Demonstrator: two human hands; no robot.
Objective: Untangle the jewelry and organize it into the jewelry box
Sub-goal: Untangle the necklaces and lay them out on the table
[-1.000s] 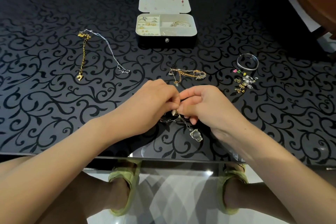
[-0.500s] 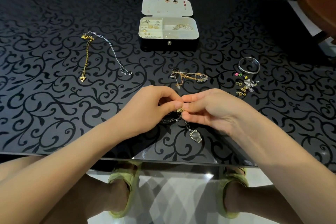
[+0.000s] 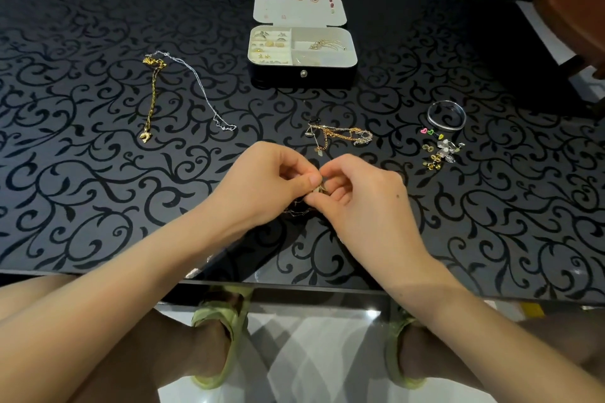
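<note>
Near table point(image 3: 98, 206) edge: both hands' fingers point(image 3: 314, 178) pinch tangled chain point(image 3: 296, 211), orientation unclear.

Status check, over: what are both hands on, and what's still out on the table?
Both hands, left and right, pinching a tangled chain. Jewelry box open, partly filled. Gold chain, silver chain, another tangle, bangle, earrings still out. Nothing blocking.

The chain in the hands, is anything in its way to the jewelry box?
Yes. A tangled pile of chains lies on the table between the hands' chain and the open jewelry box, so it has to pass over or around it.
</note>
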